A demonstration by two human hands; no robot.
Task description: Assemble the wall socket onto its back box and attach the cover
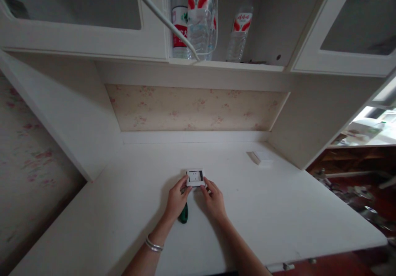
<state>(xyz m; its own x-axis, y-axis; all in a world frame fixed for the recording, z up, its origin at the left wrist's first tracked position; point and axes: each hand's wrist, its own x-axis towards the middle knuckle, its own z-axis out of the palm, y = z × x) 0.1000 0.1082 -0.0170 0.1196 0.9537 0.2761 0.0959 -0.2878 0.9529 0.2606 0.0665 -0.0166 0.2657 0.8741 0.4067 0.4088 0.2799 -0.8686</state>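
Note:
A white wall socket [195, 177] with a square frame and small dark slots is held between both hands, above the white desktop. My left hand [177, 195] grips its left edge, fingers behind and thumb along the lower corner. On the right edge, my right hand [214, 196] pinches it in the same way. A dark green handle [183, 214] shows just below my left hand, partly covered by it; whether the hand touches it I cannot tell. The tool's other end is hidden.
A small white box-like piece [262, 157] lies at the back right of the white desktop [262, 210]. Overhead, a cabinet shelf [229, 64] holds several plastic bottles [199, 20]. A pale cable [163, 18] hangs in front of it. Side panels [324, 119] flank the desk.

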